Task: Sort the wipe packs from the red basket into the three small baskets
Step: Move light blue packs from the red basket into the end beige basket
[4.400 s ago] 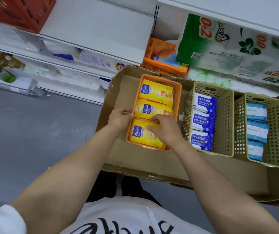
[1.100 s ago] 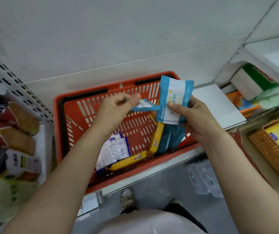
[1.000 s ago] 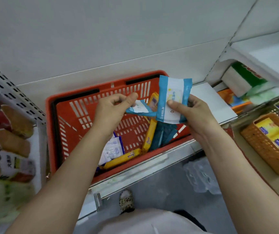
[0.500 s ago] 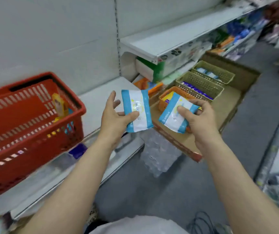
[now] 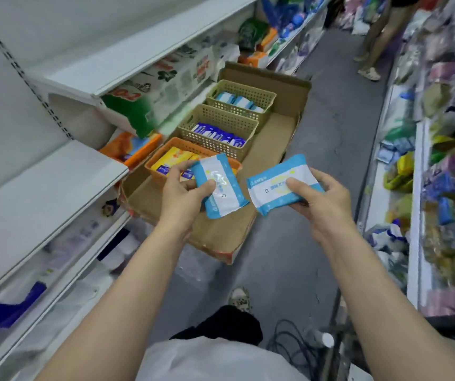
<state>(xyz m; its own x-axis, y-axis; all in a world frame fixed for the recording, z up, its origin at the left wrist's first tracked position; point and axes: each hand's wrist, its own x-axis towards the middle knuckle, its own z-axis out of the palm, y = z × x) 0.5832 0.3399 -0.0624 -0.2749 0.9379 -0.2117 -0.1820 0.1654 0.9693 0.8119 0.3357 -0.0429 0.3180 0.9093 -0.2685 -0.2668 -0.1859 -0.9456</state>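
Hands, left (image 5: 182, 195) and right (image 5: 321, 200), each grip one glossy, seemingly soft rectangular wipe pack.

Bright, even overhead light is filling the aisle, leaving only soft shadows beneath the shelf (image 5: 64, 171). Motion blur is smearing the goods along the right edge (image 5: 451, 188), and their labels are probably unreadable. Wide-angle distortion is bending the shelf lines outward toward the frame corners.
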